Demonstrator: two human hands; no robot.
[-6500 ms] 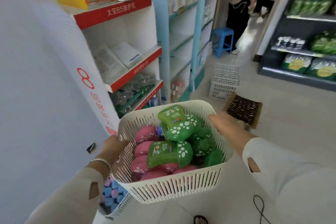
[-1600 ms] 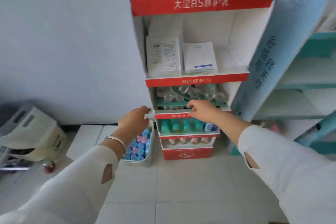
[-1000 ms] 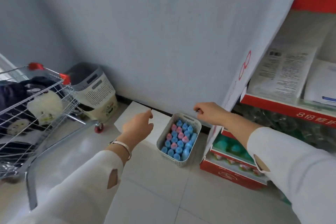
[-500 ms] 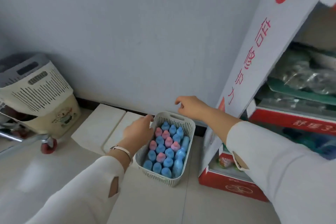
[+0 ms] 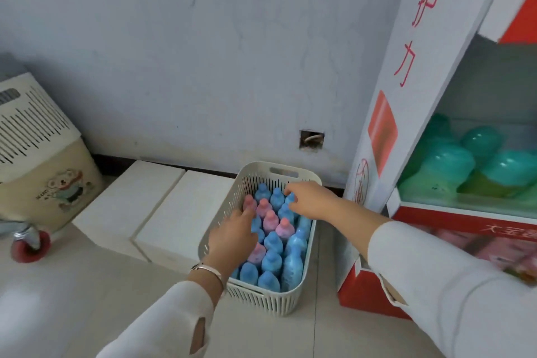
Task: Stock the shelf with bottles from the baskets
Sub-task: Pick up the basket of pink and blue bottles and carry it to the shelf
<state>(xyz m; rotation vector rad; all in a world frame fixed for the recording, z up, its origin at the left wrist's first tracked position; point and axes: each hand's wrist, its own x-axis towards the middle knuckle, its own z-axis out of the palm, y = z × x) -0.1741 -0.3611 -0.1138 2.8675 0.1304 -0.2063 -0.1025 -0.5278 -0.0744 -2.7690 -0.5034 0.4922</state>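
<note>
A cream slotted basket (image 5: 280,171) stands on the floor against the wall, packed with upright blue bottles (image 5: 273,241) and a few pink bottles (image 5: 270,219). My left hand (image 5: 232,237) reaches into the basket's left side, its fingertips touching a pink cap. My right hand (image 5: 312,199) is over the far right corner, with finger and thumb pinching a blue bottle's cap (image 5: 290,198). Right of the basket rises the white and red cardboard shelf (image 5: 406,96). Its lower tier holds teal-capped bottles (image 5: 453,166).
Two white blocks (image 5: 151,206) lie on the floor against the basket's left side. Further left are a beige slatted bin (image 5: 43,154) and a red cart wheel (image 5: 29,245). A small hole (image 5: 311,139) is in the wall behind the basket.
I have bent closer to the basket. Both hands moved from its rim down among the bottle caps, the left to a pink cap and the right to a blue one.
</note>
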